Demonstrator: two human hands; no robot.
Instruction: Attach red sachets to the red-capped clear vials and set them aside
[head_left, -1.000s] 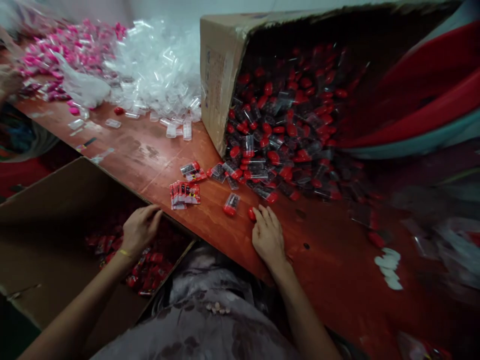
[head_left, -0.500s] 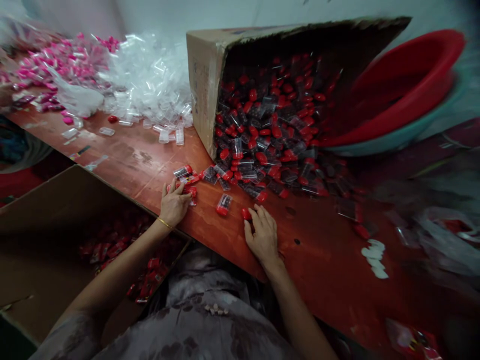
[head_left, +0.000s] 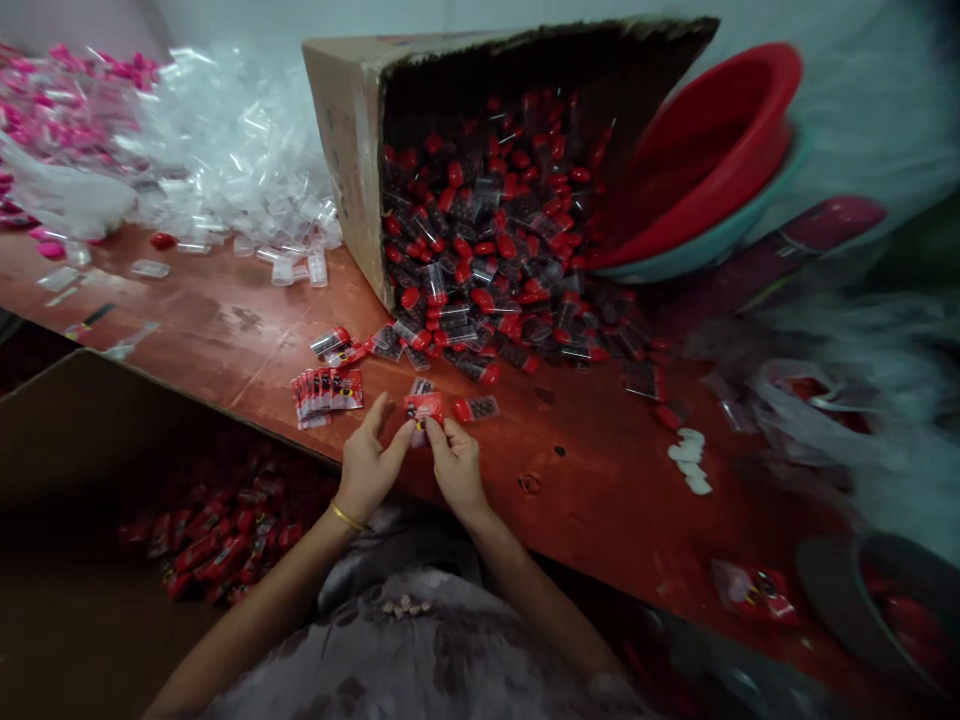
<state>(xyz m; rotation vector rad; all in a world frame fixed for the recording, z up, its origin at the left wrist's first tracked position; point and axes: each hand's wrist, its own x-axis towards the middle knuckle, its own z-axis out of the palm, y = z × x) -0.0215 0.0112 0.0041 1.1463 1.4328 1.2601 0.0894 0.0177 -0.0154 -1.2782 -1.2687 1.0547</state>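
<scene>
Both my hands are together over the table, at a small red printed plastic packet (head_left: 425,406). My right hand (head_left: 456,465) pinches its lower right side. My left hand (head_left: 369,462), with a gold bangle at the wrist, has its thumb on the packet's lower left edge; its index finger stands apart and the other fingers are partly hidden. A clear tube with a red cap (head_left: 477,408) lies just right of the packet, and a second clear tube (head_left: 421,386) shows partly behind it. Left of my hands lies a fanned stack of red packets (head_left: 328,390).
A tipped cardboard box (head_left: 341,150) spills red-capped tubes (head_left: 480,260). Clear plastic pieces (head_left: 225,150) and pink ones (head_left: 60,110) are heaped at left. A red basin (head_left: 712,150) leans at right. Below the table edge, an open carton (head_left: 75,420) holds filled red packets (head_left: 225,530).
My left hand has left the stack and moved right; my right hand has moved left to meet it. A red packet is now between them. The view has turned right.
</scene>
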